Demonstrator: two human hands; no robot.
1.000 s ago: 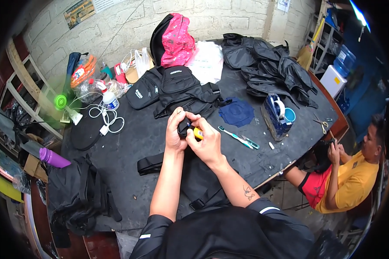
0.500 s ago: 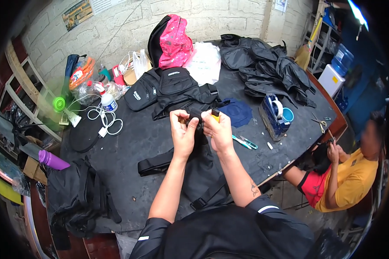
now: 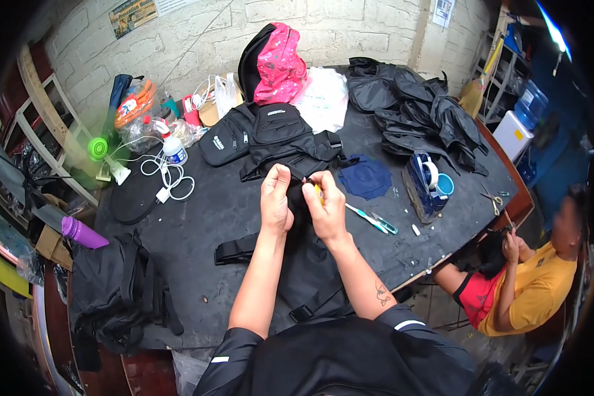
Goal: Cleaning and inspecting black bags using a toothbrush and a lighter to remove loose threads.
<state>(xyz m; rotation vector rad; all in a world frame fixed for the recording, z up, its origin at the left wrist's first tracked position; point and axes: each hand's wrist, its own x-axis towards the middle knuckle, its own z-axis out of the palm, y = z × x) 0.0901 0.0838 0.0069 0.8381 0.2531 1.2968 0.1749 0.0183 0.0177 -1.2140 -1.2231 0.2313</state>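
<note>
Pale block wall closes off the far side of a dark worktable (image 3: 178,277), with bags and small items spread over its top. At the left edge, a purple bottle (image 3: 84,232) leans beside a loose black bag (image 3: 115,284). Farther off and to the right of these, a white spray bottle (image 3: 173,146) stands next to a coiled white cord (image 3: 170,173).

Near the middle, 2 bare hands are raised close together over the table. The left hand (image 3: 276,201) is curled closed, its thumb against the forefinger, pinching the left end of some black fabric (image 3: 301,191). This fabric lies in the narrow gap between both hands, with its visible length running near to far; its top edge crosses from the left thumb toward the right fingers. Whether it joins the black bag (image 3: 310,270) lying on the table nearer the body cannot be told.

The right hand (image 3: 325,204) is also closed, its thumb folded over a small yellow object (image 3: 320,193). Only a sliver shows, seeming to slant from far left to near right, just beside the fabric's right side, so the right hand is nearer to it; contact with the fabric is unclear.

Farther right lie a toothbrush (image 3: 366,218), touching or nearly touching green-handled snips (image 3: 385,224), then a blue tape dispenser (image 3: 424,191).
</note>
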